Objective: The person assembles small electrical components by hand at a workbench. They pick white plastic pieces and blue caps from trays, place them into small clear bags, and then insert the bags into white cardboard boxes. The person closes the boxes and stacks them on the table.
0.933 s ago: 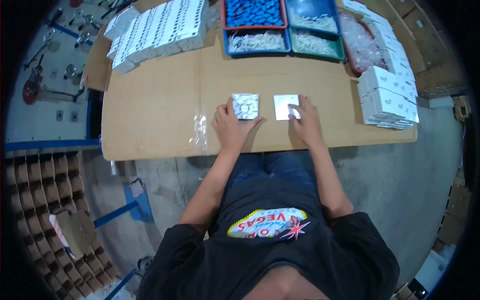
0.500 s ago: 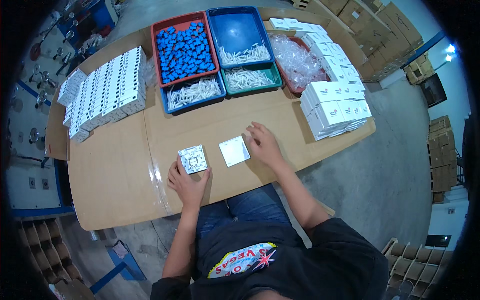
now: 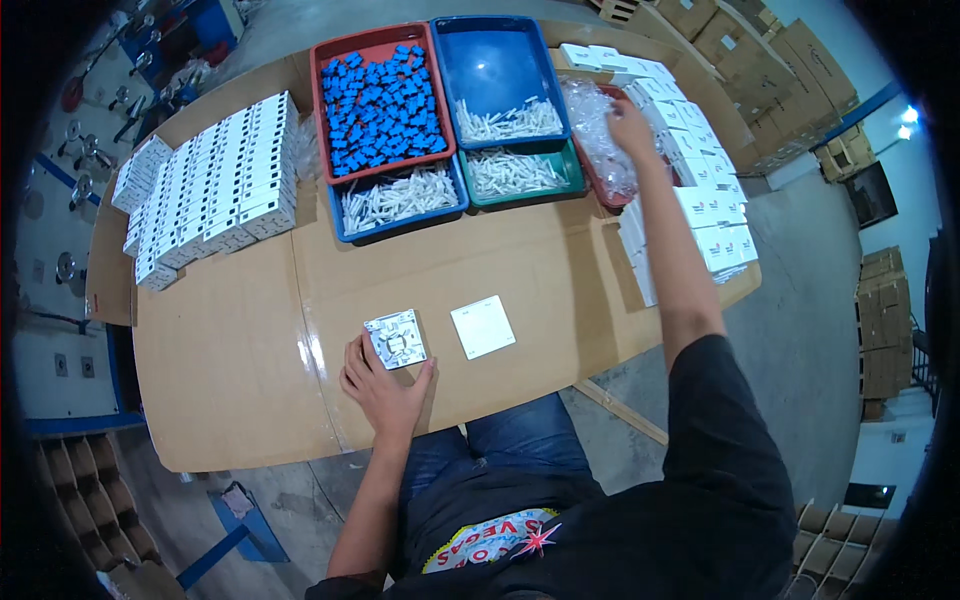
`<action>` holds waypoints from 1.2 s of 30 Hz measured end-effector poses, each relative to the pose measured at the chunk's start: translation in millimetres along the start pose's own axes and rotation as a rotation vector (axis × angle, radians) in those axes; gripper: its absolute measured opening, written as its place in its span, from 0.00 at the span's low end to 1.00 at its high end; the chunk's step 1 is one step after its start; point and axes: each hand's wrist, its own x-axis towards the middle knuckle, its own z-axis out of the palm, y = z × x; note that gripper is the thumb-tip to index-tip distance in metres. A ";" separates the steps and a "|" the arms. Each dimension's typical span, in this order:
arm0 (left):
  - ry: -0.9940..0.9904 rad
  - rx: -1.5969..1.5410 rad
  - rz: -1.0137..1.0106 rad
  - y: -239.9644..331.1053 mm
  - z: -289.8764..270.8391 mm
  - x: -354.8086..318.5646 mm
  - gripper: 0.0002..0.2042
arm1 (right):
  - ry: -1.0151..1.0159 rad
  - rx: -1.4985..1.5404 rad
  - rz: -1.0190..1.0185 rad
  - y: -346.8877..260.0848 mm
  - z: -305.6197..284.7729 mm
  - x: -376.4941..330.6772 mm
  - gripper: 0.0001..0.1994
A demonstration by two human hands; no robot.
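My left hand (image 3: 382, 384) rests on the cardboard-covered table (image 3: 240, 350), fingers around the near edge of a small grey square part (image 3: 396, 338). Just right of it lies a white square cover plate (image 3: 483, 326), untouched. My right arm stretches far to the right rear, where my right hand (image 3: 632, 122) reaches into a red tray of clear plastic bags (image 3: 600, 125); whether it grips a bag is unclear.
At the back stand a red tray of blue pieces (image 3: 380, 95), a blue tray (image 3: 505, 85) and further trays of white parts (image 3: 400, 197). Rows of white boxes (image 3: 215, 185) fill the left rear, with more white boxes (image 3: 700, 190) stacked on the right.
My right hand left the white cover plate and reached out to the red tray of bags at the right rear. My left hand stayed on the grey part. The view swung.
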 end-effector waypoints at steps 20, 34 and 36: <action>-0.234 0.015 -0.070 -11.5 6.5 16.2 0.56 | -0.267 -0.251 0.038 224.9 110.2 237.9 0.29; -0.168 0.049 -0.075 -9.6 2.3 11.9 0.57 | -0.036 -0.065 0.183 136.1 84.5 181.7 0.31; -0.147 0.037 -0.056 -9.5 2.1 9.6 0.57 | 0.049 -0.060 0.179 137.2 51.8 182.2 0.27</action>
